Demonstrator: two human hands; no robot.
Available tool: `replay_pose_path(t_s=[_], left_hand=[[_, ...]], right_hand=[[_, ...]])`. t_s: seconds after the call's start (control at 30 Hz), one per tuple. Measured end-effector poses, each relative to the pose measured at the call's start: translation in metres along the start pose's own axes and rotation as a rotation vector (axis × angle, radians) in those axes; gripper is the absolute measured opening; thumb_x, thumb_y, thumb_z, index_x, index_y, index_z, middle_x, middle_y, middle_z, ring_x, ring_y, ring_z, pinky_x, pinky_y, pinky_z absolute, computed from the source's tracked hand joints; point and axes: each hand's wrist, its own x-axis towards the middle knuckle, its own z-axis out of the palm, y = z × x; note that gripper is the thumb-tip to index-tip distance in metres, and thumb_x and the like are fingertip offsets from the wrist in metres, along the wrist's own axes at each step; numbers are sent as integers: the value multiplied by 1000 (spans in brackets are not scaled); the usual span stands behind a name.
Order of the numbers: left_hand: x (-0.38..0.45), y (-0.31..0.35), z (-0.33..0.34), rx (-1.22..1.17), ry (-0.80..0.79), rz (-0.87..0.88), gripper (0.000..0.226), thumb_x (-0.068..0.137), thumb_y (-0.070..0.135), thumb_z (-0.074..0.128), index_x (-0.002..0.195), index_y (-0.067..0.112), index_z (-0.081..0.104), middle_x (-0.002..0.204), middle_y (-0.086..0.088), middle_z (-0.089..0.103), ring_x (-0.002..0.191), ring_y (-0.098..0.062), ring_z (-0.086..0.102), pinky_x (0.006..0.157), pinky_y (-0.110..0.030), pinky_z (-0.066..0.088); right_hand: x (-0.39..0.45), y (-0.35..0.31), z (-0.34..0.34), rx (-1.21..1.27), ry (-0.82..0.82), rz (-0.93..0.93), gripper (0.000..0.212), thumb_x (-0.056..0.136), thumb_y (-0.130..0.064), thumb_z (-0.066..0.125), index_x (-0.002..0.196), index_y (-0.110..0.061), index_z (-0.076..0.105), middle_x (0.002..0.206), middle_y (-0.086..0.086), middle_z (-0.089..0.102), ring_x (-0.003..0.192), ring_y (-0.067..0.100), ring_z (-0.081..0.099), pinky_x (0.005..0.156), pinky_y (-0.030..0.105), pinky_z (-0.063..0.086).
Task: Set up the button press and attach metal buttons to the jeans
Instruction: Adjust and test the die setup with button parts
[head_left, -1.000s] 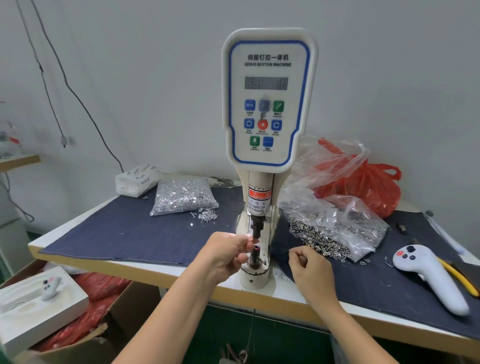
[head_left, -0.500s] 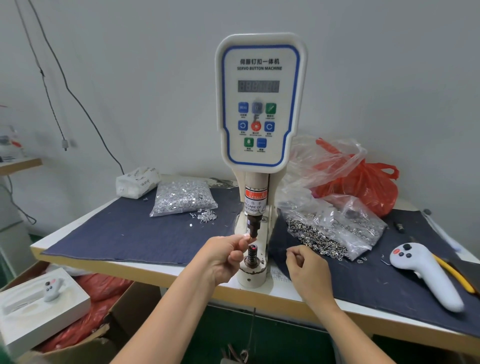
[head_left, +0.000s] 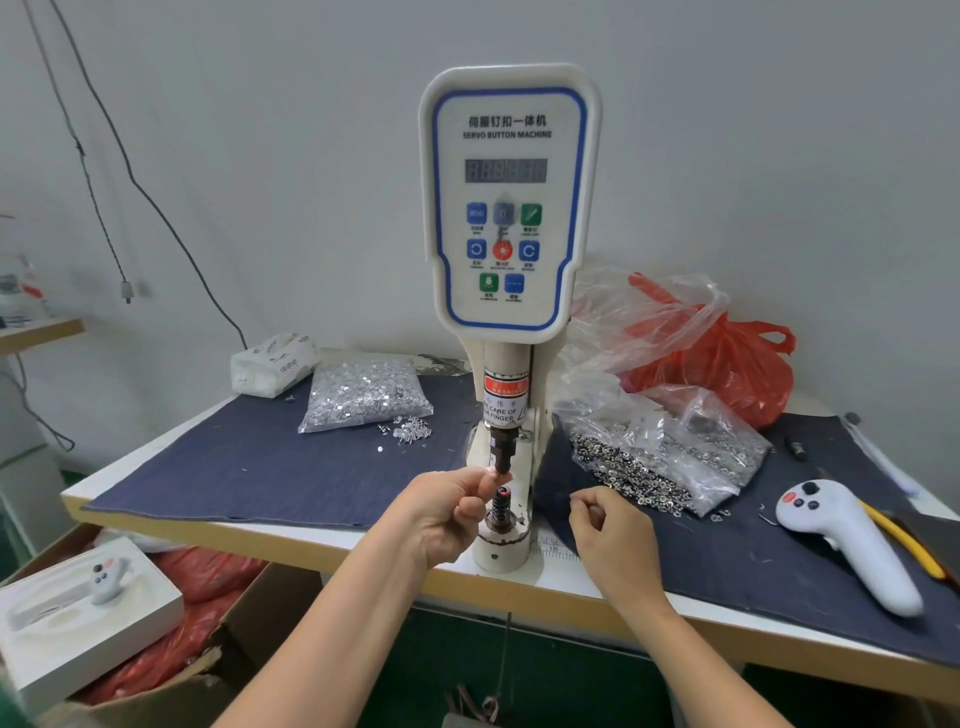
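The white servo button machine (head_left: 509, 208) stands at the table's front edge. Its dark upper punch (head_left: 501, 457) hangs just above the spring-loaded lower die (head_left: 503, 506). My left hand (head_left: 441, 514) pinches a small shiny metal button (head_left: 488, 471) at the tip of the upper punch. Beside the machine's base, my right hand (head_left: 613, 540) rests curled on the dark denim (head_left: 260, 467); nothing shows between its fingers. A clear bag of ring-shaped buttons (head_left: 660, 457) lies to the right, and a bag of silver tacks (head_left: 363, 395) to the left.
A white handheld controller (head_left: 852, 540) and a yellow-handled tool (head_left: 904, 540) lie at the right. A red plastic bag (head_left: 727, 364) sits behind the buttons. Loose tacks (head_left: 413, 431) and a tissue pack (head_left: 272, 364) are at the back left. A white box (head_left: 78, 613) rests in a carton below.
My left hand has risen from the lower die to the tip of the upper punch, fingers still pinched. My right hand has hardly moved.
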Motion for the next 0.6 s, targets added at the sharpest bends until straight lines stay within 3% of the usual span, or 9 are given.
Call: replay_pose_path(t_s=[0.17, 0.37, 0.6], left_hand=[[-1, 2, 1, -22, -19, -12, 12, 94, 2, 48, 95, -6, 57, 43, -1, 57, 23, -3, 34, 24, -8, 24], [-2, 3, -1, -135, -60, -94, 13, 92, 1, 47, 90, -5, 58, 41, 1, 50, 22, -2, 33, 22, -10, 24], [-2, 6, -2, -194, -87, -116, 14, 91, 4, 50, 90, -7, 58, 42, 2, 51, 22, -2, 33, 22, -10, 23]], right_hand=[[0, 0, 0, -9, -1, 1, 12, 90, -14, 57, 84, -18, 67, 61, -17, 52, 58, -1, 49, 51, 13, 36], [0, 0, 0, 0, 6, -2, 12, 90, -13, 58, 83, -18, 67, 60, -18, 51, 58, -2, 49, 55, 11, 40], [0, 1, 1, -12, 7, -4, 13, 89, -12, 58, 81, -18, 66, 60, -17, 52, 57, 0, 50, 51, 14, 34]])
